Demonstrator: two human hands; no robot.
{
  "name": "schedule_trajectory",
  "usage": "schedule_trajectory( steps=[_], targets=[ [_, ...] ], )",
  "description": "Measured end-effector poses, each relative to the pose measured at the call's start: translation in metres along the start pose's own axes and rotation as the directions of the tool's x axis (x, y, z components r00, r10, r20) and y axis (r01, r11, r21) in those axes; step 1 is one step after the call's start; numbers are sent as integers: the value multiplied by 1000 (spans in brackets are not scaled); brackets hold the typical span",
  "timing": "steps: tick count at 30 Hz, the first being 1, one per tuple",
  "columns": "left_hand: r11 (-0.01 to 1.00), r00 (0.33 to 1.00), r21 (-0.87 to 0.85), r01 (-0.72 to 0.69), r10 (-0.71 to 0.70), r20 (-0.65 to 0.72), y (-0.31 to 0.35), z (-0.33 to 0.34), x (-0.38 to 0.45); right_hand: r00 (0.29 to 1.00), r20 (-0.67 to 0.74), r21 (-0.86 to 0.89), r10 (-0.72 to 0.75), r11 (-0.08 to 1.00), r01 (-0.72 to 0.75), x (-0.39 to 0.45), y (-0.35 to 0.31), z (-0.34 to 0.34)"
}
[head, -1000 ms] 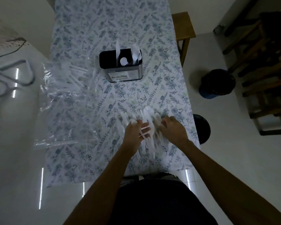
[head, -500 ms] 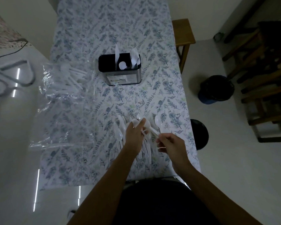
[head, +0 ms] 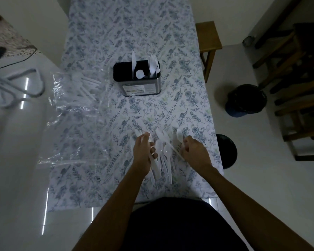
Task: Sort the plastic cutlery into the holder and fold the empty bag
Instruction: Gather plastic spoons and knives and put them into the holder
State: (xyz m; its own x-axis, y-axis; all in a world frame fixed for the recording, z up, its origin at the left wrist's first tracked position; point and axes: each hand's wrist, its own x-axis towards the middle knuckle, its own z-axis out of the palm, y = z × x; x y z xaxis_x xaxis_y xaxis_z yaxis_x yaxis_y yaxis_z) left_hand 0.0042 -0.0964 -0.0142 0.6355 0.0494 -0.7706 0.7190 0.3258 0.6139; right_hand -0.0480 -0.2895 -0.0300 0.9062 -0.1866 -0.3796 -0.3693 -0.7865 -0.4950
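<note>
A pile of white plastic spoons [head: 163, 153] lies on the flowered tablecloth near the table's front edge. My left hand [head: 143, 153] rests on the pile's left side with fingers curled around some spoon handles. My right hand [head: 194, 152] is at the pile's right side, closed on a spoon [head: 179, 135] whose bowl sticks up past my fingers. The black and steel holder [head: 140, 84] stands farther back at the middle, with a few white pieces upright inside. A clear plastic bag [head: 74, 113], some cutlery still in it, lies flat on the left.
The table [head: 127, 33] is long and narrow, its right edge close to my right hand. A wooden stool [head: 208, 36] stands at its right side. On the floor to the right are a dark bin [head: 246, 99], a black round stool [head: 227, 151] and wooden chairs [head: 297, 84].
Both hands keep shuffling the spoon pile. My right hand moved from below the pile to its right side and now holds a spoon. My left hand shifted slightly left.
</note>
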Motion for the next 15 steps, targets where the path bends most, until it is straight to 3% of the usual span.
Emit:
schedule_trajectory(
  steps=[3,6,8,11,15],
  targets=[
    [1000,997,-9,-22,22,76,-1,-6,-1,998,-61,187,32,982,-20,-7,-13,-6],
    [979,985,173,-110,84,151,-1,-2,-5,997,-18,295,-76,952,78,-26,-38,-6],
    [972,976,208,-111,67,206,-1,3,-10,987,20,315,-162,938,147,-37,-57,0],
    [956,982,242,-164,134,135,-5,3,-13,972,-7,311,-236,923,226,-40,-72,9],
    [974,987,157,-163,159,34,-7,-19,-13,991,-104,280,-83,954,109,-36,-58,20]
  ],
)
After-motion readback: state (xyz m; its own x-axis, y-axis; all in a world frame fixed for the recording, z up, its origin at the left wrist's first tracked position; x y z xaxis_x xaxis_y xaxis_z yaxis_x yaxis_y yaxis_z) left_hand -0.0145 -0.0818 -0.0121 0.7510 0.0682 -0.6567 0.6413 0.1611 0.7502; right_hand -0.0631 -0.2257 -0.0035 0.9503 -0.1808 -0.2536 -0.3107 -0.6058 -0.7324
